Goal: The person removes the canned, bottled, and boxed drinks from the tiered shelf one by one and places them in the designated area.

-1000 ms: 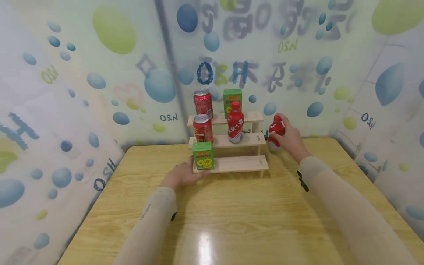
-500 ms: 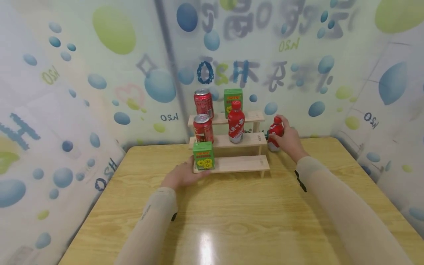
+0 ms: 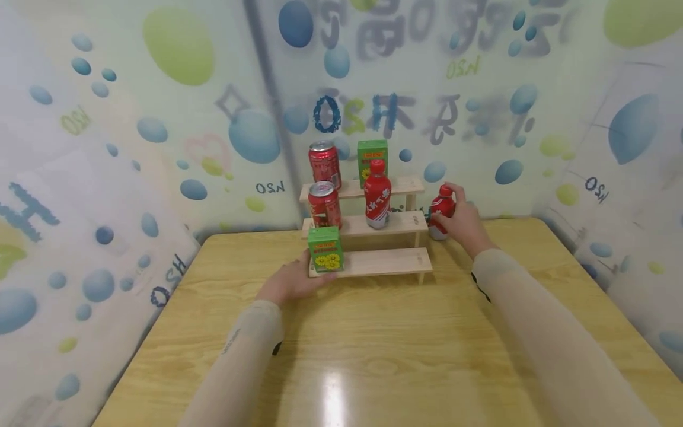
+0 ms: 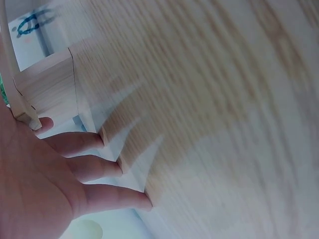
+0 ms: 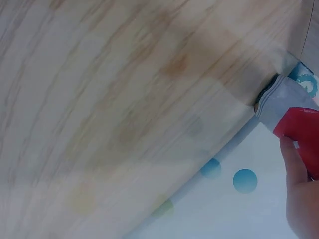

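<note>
At the left end of a three-step wooden rack (image 3: 384,262), my left hand (image 3: 290,281) grips the bottom step, its thumb along the front edge. In the left wrist view several fingers (image 4: 112,195) reach straight down to the table beside the rack's leg. A green drink carton (image 3: 326,252) stands on that step just above the hand. My right hand (image 3: 466,225) holds a red bottle (image 3: 441,207) upright, just right of the rack. The right wrist view shows the bottle's grey base (image 5: 279,99) at the table surface, with the thumb on its red label.
Another red bottle (image 3: 377,196) and a red can (image 3: 325,207) stand on the middle step. The top step carries a red can (image 3: 324,163) and a green carton (image 3: 372,154). A patterned wall covering (image 3: 213,148) rises behind the wooden table (image 3: 341,344).
The right forearm has shifted slightly left, and the bottle in that hand stands straighter. The left hand keeps its place on the rack. The head view has moved a little.
</note>
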### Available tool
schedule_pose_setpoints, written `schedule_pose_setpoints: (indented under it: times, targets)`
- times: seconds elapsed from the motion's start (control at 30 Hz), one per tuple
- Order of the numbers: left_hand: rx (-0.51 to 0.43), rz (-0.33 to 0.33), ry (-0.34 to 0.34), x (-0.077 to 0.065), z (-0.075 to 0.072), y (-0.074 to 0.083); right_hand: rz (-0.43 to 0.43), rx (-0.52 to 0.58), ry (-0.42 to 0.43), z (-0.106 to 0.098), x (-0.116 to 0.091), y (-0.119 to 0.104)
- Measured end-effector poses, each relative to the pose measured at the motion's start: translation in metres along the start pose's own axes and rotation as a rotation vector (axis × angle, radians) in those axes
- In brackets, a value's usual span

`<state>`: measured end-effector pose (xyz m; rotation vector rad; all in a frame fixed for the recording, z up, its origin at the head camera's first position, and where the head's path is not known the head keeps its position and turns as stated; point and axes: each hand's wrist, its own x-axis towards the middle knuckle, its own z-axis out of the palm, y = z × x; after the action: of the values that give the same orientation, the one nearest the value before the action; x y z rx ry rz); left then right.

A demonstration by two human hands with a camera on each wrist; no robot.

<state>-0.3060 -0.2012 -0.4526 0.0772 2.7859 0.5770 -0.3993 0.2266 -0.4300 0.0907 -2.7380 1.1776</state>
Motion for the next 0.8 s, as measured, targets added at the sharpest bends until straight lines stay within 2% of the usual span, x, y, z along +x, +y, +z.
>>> schedule_pose_setpoints:
  times: [0.23,0.8]
  targets:
    - [-0.001,0.014,0.012,-0.0009,-0.0032,-0.0008,0.006,0.003,0.002,0.0006,0.0009,-0.0056]
    - [0.013,0.015,0.03,-0.0021,0.0004,-0.0025,0.011,-0.036,0.006,0.004,-0.0035,-0.0034]
